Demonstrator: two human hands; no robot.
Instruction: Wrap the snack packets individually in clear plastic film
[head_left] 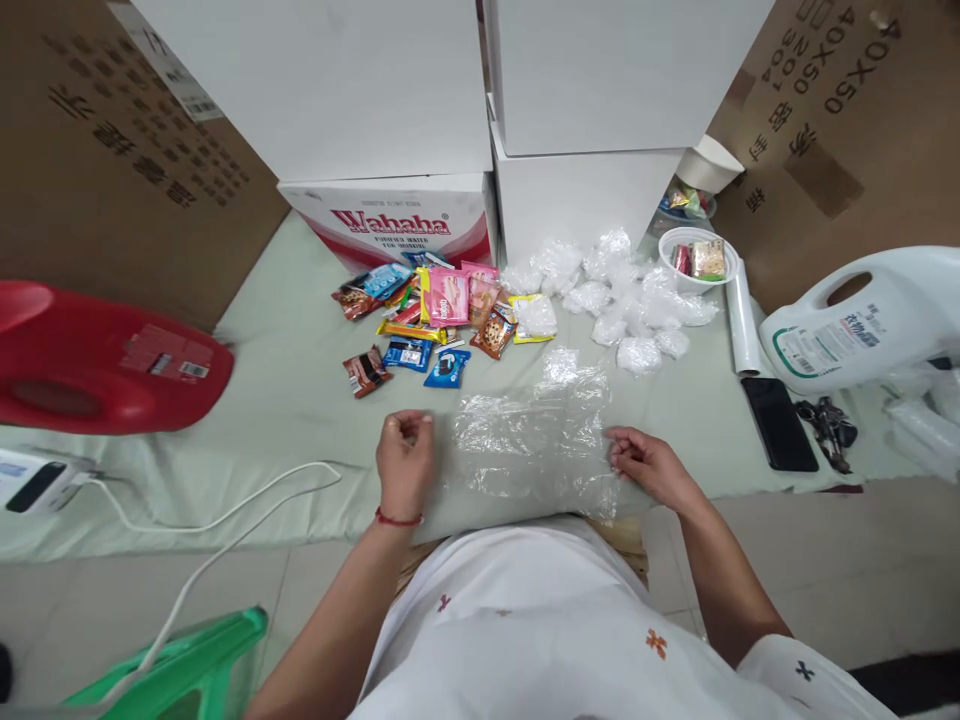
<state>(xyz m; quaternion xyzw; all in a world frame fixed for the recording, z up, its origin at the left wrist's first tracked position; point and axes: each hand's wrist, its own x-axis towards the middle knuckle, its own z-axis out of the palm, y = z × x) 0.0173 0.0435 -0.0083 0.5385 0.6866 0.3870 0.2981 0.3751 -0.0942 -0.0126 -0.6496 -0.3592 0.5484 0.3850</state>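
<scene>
A sheet of clear plastic wrap (517, 430) lies spread and wrinkled on the cloth in front of me. My left hand (405, 458), with a red string bracelet at the wrist, is curled closed beside the sheet's left edge; whether film is between its fingers is hard to see. At the right edge, my right hand (654, 466) pinches the wrap between thumb and fingers. Beyond the sheet is a pile of packaged snacks (448, 298), with a blue snack packet (448, 368) nearest. Several crumpled clear plastic bundles (637, 300) lie to the right of the snacks.
White boxes, one a Wahaha carton (405, 222), stand behind. On the right are a white tub (694, 280), a film roll (742, 320), a phone (781, 424), keys (827, 430) and a white jug (862, 325). A red jug (112, 355) and white cable (225, 525) are left.
</scene>
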